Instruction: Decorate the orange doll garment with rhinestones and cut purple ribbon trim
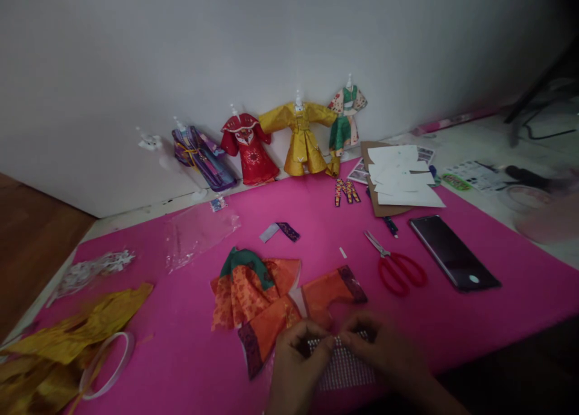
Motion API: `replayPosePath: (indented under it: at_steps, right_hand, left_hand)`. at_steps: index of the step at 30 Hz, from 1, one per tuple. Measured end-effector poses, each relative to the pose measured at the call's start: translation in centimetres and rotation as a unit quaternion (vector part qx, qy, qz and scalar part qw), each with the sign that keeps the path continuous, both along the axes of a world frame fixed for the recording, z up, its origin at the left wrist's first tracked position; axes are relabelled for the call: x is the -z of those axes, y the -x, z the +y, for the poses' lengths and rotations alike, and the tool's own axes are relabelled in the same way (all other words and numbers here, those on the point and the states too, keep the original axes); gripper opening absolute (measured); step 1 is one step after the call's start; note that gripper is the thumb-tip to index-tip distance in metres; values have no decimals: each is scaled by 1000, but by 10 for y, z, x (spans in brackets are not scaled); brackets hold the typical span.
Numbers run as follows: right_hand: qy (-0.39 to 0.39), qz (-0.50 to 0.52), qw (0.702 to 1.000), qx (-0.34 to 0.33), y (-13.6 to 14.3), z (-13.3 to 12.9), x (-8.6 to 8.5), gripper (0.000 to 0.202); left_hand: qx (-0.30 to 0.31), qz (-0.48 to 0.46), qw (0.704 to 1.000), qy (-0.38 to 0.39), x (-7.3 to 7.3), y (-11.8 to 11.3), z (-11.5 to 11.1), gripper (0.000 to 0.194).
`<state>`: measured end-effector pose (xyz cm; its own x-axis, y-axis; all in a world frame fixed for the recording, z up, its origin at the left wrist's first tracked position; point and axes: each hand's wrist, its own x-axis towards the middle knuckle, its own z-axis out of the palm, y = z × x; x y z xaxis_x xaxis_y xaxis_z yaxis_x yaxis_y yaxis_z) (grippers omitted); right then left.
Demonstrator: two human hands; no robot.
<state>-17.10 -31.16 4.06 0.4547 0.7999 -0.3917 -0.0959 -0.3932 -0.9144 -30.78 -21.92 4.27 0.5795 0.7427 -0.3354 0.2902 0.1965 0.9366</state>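
Near the bottom centre, my left hand and my right hand meet at the top edge of a sheet of small shiny beads. Thumb and fingers of each hand are pinched together on that edge. Just beyond the hands lies an orange doll garment with dark purple cuffs. An orange piece with a green top rests beside it on the left. Red-handled scissors lie partly open at the right, and a small white strip sits between them and the garments.
A phone and white paper pieces lie right on the pink mat. Dressed doll forms lean along the wall. Golden fabric, a ribbon roll and plastic bags are left.
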Motion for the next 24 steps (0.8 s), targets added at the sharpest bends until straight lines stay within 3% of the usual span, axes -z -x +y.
replayPosePath:
  at_steps: [13, 20, 24]
  right_hand:
    - [-23, 26, 999, 2, -2, -1, 0, 11]
    - [-23, 44, 999, 17, -3, -2, 6, 11]
    - [-33, 57, 997, 27, -5, -3, 9, 14]
  left_hand:
    - [-12, -3, 1000, -12, -3, 0, -2, 15]
    - [-2, -41, 995, 92, 1, 3, -3, 16]
    - [-40, -69, 991, 109, 2, 5, -6, 24]
